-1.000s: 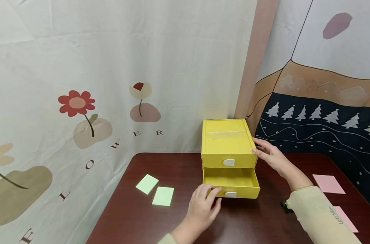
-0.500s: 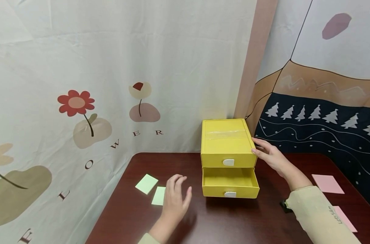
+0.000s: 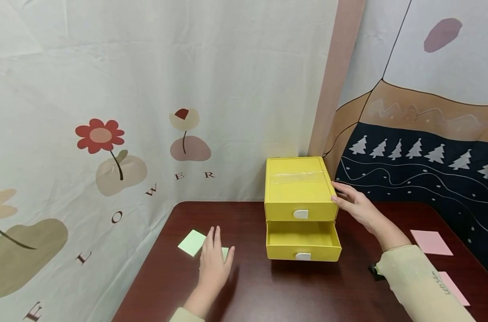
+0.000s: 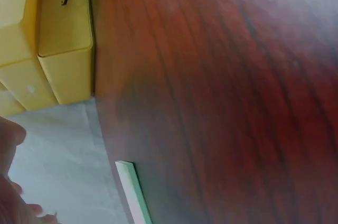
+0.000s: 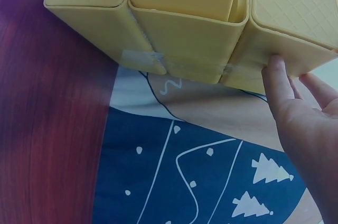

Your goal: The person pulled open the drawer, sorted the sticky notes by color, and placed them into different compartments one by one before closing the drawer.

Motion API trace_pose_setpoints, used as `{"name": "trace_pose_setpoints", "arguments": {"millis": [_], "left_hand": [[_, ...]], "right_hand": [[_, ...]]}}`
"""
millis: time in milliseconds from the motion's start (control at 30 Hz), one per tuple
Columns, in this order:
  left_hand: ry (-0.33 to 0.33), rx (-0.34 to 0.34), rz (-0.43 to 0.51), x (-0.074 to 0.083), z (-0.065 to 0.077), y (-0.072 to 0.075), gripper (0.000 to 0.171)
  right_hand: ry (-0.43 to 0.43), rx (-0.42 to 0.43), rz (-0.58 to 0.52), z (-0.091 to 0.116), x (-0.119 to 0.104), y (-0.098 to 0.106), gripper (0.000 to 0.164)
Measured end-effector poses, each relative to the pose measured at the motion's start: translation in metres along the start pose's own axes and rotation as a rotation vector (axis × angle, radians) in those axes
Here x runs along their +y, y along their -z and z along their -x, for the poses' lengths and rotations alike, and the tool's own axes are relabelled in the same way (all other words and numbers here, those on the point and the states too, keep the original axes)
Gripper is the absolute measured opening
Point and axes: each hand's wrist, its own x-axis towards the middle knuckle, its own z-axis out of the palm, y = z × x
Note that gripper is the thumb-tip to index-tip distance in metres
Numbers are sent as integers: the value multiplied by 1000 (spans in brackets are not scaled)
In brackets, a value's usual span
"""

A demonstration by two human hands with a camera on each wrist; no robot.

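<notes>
A yellow drawer cabinet [image 3: 298, 190] stands at the back of the table, its middle drawer [image 3: 320, 254] pulled out and bare inside where visible. My right hand [image 3: 358, 208] rests its fingertips and thumb against the cabinet's upper right side; the right wrist view shows the thumb [image 5: 276, 71] on the yellow wall. To the left, my left hand [image 3: 213, 264] is over the pale green square pads, fingers extended and holding nothing. One green pad [image 3: 191, 243] is mostly visible. The hand largely covers the other green pad [image 3: 225, 253]; whether it touches that pad I cannot tell.
Two pink square pads, a farther pink pad [image 3: 431, 243] and a nearer pink pad [image 3: 454, 288], lie on the right of the dark red table [image 3: 284, 295]. A printed curtain [image 3: 236, 89] hangs right behind the table. Clear tape [image 3: 298, 177] crosses the cabinet top.
My left hand has left the front of the pulled-out drawer and moved left to above the green pads, its fingers straightening. My right hand and the cabinet have stayed put.
</notes>
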Motion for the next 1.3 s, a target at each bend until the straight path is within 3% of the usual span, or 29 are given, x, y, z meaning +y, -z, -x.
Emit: {"name": "trace_pose_setpoints", "arguments": {"millis": [233, 567, 1000, 1300], "left_hand": [[167, -167, -87, -14, 3, -4, 77], [345, -298, -130, -34, 9, -4, 81], [386, -328, -195, -39, 11, -3, 97], [404, -354, -142, -39, 6, -4, 78]], "right_hand": [[-5, 0, -2, 1, -1, 0, 69], [-10, -2, -8, 1, -1, 0, 69], [-19, -5, -11, 1, -1, 1, 70], [-1, -4, -14, 1, 0, 0, 68]]}}
